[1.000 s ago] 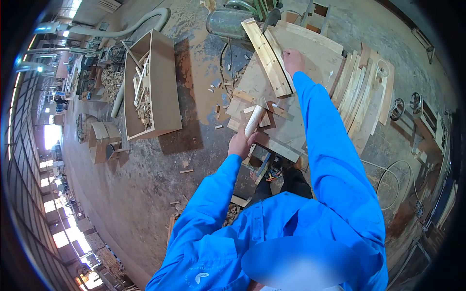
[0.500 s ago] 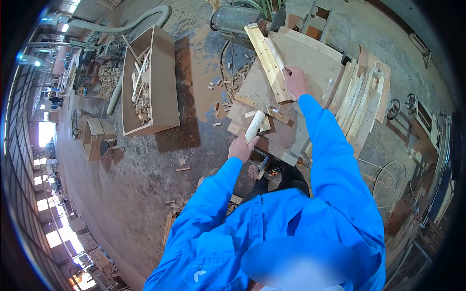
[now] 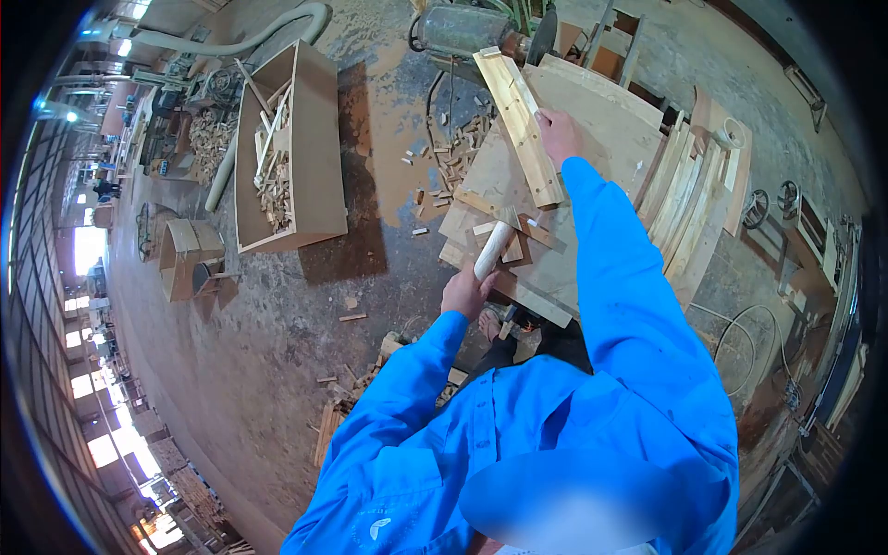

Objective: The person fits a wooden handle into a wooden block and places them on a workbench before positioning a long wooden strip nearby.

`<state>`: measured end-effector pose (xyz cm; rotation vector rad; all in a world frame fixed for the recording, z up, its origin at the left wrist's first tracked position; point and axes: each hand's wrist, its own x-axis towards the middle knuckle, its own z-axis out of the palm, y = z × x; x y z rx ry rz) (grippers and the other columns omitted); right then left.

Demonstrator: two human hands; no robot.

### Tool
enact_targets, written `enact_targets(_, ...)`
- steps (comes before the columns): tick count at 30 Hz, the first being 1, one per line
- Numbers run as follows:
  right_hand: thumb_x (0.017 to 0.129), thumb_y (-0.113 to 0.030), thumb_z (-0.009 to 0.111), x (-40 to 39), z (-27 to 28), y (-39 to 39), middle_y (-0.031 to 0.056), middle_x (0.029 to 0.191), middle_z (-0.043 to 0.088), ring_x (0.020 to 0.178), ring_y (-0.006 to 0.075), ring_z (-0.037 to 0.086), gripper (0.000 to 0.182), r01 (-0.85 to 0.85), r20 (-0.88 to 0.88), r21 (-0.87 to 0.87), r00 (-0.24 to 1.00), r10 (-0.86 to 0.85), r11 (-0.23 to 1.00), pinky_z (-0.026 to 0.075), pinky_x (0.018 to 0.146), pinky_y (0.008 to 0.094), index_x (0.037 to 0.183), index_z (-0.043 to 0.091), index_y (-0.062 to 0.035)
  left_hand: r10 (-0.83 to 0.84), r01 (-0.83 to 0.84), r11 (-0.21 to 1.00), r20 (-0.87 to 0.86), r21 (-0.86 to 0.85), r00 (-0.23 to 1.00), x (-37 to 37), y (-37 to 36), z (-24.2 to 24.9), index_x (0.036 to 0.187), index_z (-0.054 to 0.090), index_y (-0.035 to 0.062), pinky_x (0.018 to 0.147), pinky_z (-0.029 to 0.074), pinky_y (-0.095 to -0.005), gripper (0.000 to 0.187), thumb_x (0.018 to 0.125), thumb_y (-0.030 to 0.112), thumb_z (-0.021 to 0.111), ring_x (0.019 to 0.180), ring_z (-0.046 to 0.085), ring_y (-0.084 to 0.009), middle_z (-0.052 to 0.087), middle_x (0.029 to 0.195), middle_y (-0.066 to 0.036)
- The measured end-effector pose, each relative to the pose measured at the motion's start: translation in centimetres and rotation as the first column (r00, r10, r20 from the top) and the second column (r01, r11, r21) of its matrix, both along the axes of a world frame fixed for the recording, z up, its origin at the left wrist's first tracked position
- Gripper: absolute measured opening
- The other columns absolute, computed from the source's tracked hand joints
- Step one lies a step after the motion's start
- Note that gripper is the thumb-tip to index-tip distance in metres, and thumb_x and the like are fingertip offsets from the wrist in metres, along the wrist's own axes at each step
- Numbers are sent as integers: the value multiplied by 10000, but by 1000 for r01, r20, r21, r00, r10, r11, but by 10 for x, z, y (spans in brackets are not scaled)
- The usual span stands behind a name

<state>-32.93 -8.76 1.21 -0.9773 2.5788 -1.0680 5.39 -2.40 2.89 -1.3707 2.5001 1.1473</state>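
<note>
My left hand [image 3: 469, 293] is closed around the near end of a pale rounded stick [image 3: 495, 252], whose far end points over the low worktable [image 3: 462, 220]. My right hand [image 3: 559, 136] grips the right edge of a long light wooden board [image 3: 520, 129], thumb and fingers pinched at a narrow raised strip along that edge. The board lies lengthwise away from me on the worktable and has several small dark marks on its face. Short wooden pieces [image 3: 483, 205] lie between the board and my left hand, partly overlapped by the stick.
Long wooden strips [image 3: 682, 185] lie right of the worktable, beside a tape roll [image 3: 729, 137]. A motor [image 3: 462, 30] stands beyond the table. At left stands a large open box [image 3: 319, 139] holding scrap wood. Offcuts [image 3: 460, 153] litter the floor, and a hose [image 3: 740, 319] curls at right.
My left hand has shifted slightly down and left, and the stick has turned so it looks thinner. My right hand has moved slightly up along the board's edge.
</note>
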Motion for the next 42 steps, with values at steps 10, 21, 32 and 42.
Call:
enact_targets(10,1039,-357,643,-12,-6,-5,186,1166,744,1118,415,688,312,14,30,5,999,-15,1000,536,982,527,1206,808,-152,-13,16,999,76,-41,997,-9,-1,4,1172,604,14,824,548,-596,509,979,464,741,988,702,-516,732,1019,-308)
enact_targets(21,1041,-356,622,-52,-7,-18,212,1117,738,1078,427,689,311,6,-15,-64,1000,-6,998,532,947,532,1197,808,-161,-7,11,998,78,-60,997,-49,-12,6,1202,612,15,831,544,-601,520,978,467,739,1001,694,-525,735,1031,-306)
enact_targets(32,1000,-330,640,-84,-11,-15,178,1143,776,1088,422,714,309,120,92,-23,989,-118,992,556,962,516,1191,809,-156,-20,25,997,70,-66,997,-60,-16,4,1271,608,10,860,547,-590,603,990,536,699,1041,693,-519,735,1081,-312)
enact_targets(42,972,-343,724,-16,9,47,216,1252,711,1174,402,667,412,59,50,-124,997,-53,991,521,1024,509,1249,748,-38,4,-1,999,76,-44,997,-36,-7,11,1307,598,-7,895,555,-584,670,986,575,684,1043,698,-520,739,1092,-316)
